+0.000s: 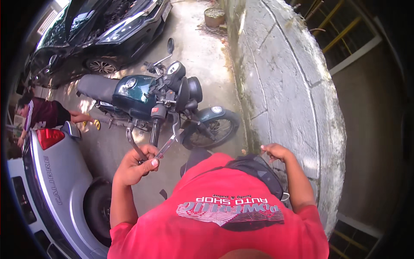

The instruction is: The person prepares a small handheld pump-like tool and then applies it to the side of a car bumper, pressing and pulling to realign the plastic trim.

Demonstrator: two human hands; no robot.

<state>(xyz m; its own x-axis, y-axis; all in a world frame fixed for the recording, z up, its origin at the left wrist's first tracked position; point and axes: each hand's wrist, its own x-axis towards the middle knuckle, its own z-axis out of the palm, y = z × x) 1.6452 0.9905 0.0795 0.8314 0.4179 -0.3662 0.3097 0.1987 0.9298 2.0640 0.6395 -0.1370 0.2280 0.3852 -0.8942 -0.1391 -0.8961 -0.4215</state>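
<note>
Motorcycle [134, 97], green tank, upright on concrete floor [196, 64], front wheel toward grey wall [289, 77] at right. Left hand [137, 165] at near handlebar end, fingers bent beside slim silvery part [166, 146]; grip cannot be confirmed. Right hand [276, 152] near wall, fingers curled; contents cannot be told. Dark car [99, 47] far left; silver vehicle [64, 172] near left; bent-over person [43, 113] beyond it.

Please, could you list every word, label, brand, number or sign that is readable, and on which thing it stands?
Wording not copied; only places given.
Red T-shirt: several lines, upside down, readable.
Silver vehicle: one word along its side, readable.
Motorcycle fuel-tank emblem: too small to read.
Round front-fender badge: too small to read.
Maroon shirt: pale mark, too blurred.
</note>
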